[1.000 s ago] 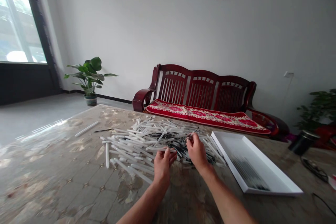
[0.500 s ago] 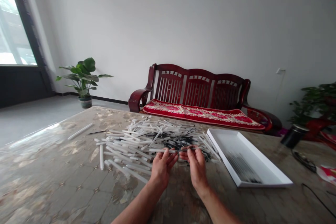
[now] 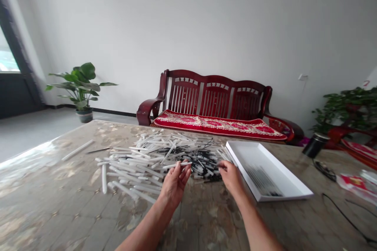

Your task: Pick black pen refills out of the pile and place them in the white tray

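My left hand (image 3: pixel 174 182) pinches a slim white pen barrel (image 3: pixel 172 166) between thumb and fingers, just above the table. My right hand (image 3: pixel 232 175) is apart from it, at the right end of the pile, with its fingertips pressed together. A small dark bit shows at those fingertips, too small to name. Around the hands lie many loose white pen barrels (image 3: pixel 132 168), and a heap of black slender pen parts (image 3: pixel 203 157) sits behind and between the hands. Right of my right hand stands a shallow white box (image 3: pixel 287 199) holding a row of slim greyish pens (image 3: pixel 263 180).
On the patterned table (image 3: pixel 82 227), a single white tube (image 3: pixel 78 150) and a thin dark stick (image 3: pixel 97 150) lie at the left. A black cylinder (image 3: pixel 315 145), a cable (image 3: pixel 347 219) and a red-and-white packet (image 3: pixel 353 182) are at the right. Behind is a wooden bench (image 3: pixel 216 98).
My hands have moved apart. The left still holds the white pen barrel, while the right has moved away to the right, toward the box. The view has shifted slightly.
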Available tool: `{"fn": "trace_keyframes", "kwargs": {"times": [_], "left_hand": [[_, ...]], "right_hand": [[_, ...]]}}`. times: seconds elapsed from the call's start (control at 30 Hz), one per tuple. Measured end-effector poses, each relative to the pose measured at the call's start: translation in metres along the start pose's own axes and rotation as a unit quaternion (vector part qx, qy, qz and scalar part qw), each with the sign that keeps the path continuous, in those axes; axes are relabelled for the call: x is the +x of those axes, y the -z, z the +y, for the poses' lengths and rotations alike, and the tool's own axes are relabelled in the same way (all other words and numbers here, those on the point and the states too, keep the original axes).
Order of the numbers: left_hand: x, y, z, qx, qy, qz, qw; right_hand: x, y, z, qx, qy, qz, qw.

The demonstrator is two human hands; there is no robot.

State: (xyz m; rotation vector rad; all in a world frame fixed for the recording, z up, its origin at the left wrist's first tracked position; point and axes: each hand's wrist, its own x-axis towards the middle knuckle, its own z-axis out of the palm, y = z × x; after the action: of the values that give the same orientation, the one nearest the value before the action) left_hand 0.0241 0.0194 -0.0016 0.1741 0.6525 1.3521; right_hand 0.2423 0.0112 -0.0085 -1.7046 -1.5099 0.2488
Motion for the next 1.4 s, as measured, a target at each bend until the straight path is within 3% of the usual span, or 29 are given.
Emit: {"fn": "trace_keyframes", "kwargs": {"times": [0.13, 0.43, 0.77, 1.4], "left_hand": [[-0.002, -0.001, -0.006, 0.025, 0.012, 0.0, 1.0], [-0.007, 0.002, -0.015, 0.102, 0.016, -0.009, 0.995], [-0.008, 0.0, -0.017, 0.117, 0.017, -0.003, 0.993], [-0.003, 0.005, -0.019, 0.119, 0.018, -0.01, 0.993]], "right_hand": [[0.0, 0.019, 0.012, -0.108, -0.017, -0.077, 0.991], [-0.009, 0.013, 0.001, -0.242, 0.021, -0.113, 0.963], [-0.006, 0.011, 0.007, -0.239, 0.006, -0.132, 0.962], [-0.003, 0.013, 0.018, -0.278, 0.043, -0.151, 0.948]]}}
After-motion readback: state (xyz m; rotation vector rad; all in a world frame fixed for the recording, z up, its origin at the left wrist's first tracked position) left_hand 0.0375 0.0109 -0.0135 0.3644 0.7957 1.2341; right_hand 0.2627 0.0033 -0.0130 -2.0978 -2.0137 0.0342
